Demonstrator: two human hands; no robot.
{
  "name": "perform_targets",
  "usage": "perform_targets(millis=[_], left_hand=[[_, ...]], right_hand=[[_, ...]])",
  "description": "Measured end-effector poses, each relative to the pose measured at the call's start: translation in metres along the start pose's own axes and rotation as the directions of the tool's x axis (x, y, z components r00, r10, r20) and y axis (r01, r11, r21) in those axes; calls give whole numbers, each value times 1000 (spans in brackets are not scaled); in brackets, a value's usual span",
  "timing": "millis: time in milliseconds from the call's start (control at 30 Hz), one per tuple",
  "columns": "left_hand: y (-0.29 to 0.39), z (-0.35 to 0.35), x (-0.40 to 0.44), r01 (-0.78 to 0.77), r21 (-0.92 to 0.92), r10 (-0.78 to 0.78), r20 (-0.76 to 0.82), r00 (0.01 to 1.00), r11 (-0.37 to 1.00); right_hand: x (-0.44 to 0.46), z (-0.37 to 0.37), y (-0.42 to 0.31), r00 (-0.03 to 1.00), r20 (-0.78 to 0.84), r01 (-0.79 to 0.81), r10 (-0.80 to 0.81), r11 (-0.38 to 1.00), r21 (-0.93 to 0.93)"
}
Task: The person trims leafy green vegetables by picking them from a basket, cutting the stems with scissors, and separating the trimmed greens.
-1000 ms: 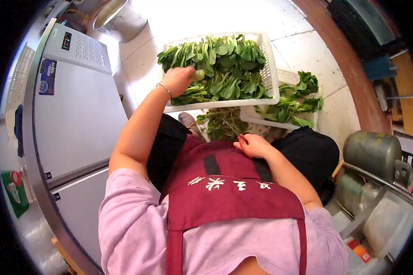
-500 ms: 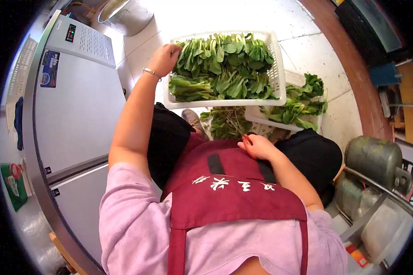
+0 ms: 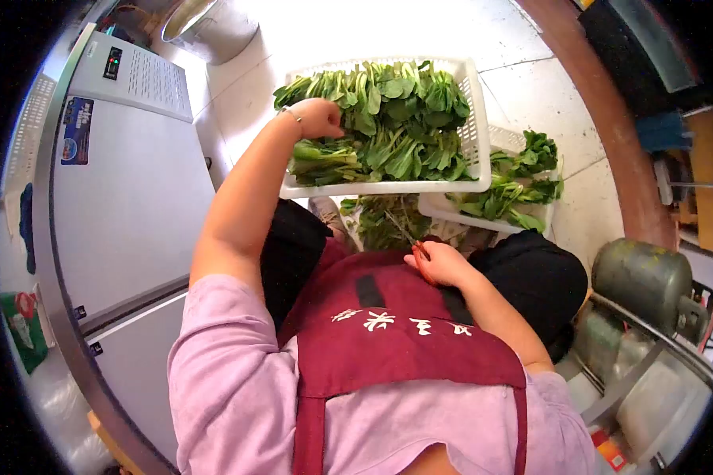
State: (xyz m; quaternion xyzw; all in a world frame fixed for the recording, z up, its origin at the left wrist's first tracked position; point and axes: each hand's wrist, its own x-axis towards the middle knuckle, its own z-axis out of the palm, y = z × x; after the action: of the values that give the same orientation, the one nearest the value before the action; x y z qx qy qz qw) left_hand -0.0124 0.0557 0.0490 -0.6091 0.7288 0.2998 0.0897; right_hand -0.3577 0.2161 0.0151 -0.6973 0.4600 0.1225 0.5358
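Observation:
My left hand (image 3: 318, 119) is over the left side of a white plastic basket (image 3: 483, 127), its fingers curled down among the leafy greens (image 3: 400, 99). Whatever lies under those fingers is hidden. The greens are laid in two rows, stems mostly together. Low in front of my apron, my right hand (image 3: 445, 263) grips red-handled scissors (image 3: 423, 261). Their metal blades point up and left, over a pile of trimmings (image 3: 388, 222) on the floor between my feet.
A second white basket (image 3: 483, 215) with loose greens stands to the right, partly under the first. On the left is a white chest freezer (image 3: 134, 206). A metal pot (image 3: 214, 32) stands behind it; a gas cylinder (image 3: 640, 273) lies at right.
My left hand has moved from the basket's upper left corner rightward and nearer to me, over the greens. The scissors have swung so that their blades now show.

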Motion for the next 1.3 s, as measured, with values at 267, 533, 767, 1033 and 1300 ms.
perform_targets(millis=[267,533,767,1033,1300], left_hand=[[-33,37,-65,-3,66,8,-65,998,998],[-8,36,-98,-170,125,208,-449,869,978],[40,52,-133,-294,-579,21,-431,902,760],[71,77,-129,-296,-221,214,-330,919,929],[32,26,-6,-108,-403,-163,-582,797,909]], right_hand=[[4,0,-3,1000,-11,19,-19,1000,-8],[4,3,-4,1000,-26,-6,6,1000,14],[11,8,6,997,-70,-25,24,1000,-4],[5,7,4,974,-204,-95,97,995,19],[8,16,13,990,-137,-35,35,999,4]])
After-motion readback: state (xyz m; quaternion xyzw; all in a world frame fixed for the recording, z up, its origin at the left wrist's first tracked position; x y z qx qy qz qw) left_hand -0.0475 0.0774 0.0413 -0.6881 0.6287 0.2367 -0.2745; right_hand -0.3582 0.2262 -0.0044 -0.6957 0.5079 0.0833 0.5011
